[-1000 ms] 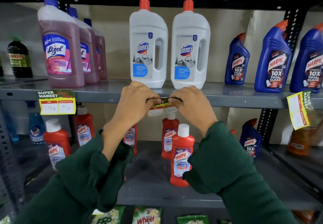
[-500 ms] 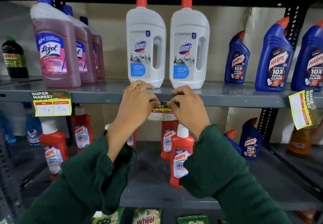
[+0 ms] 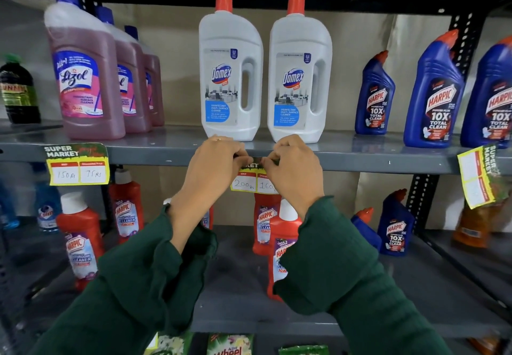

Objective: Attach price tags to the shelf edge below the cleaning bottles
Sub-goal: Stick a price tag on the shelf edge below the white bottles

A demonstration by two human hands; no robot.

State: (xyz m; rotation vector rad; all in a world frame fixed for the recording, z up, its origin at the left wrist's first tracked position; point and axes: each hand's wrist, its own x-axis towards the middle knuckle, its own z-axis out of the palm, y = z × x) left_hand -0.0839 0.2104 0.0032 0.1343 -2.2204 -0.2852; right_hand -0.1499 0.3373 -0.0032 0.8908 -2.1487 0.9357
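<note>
Both hands, left (image 3: 214,165) and right (image 3: 293,166), pinch a "200 Rs" price tag (image 3: 249,178) against the shelf edge (image 3: 360,160) below two Domex bottles (image 3: 231,75).

Two white Domex bottles (image 3: 230,77) (image 3: 300,80) above my hands. Three pink Lizol bottles (image 3: 83,75) at left, in row going back. Three blue Harpic bottles (image 3: 374,97) on same shelf at right, one more (image 3: 394,230) on shelf below. At least four red Harpic bottles (image 3: 80,241) below. Three price tags: one (image 3: 79,165) fixed left, one (image 3: 249,181) under my fingers, one (image 3: 480,176) hanging tilted right. One dark bottle (image 3: 18,91) far left.
</note>
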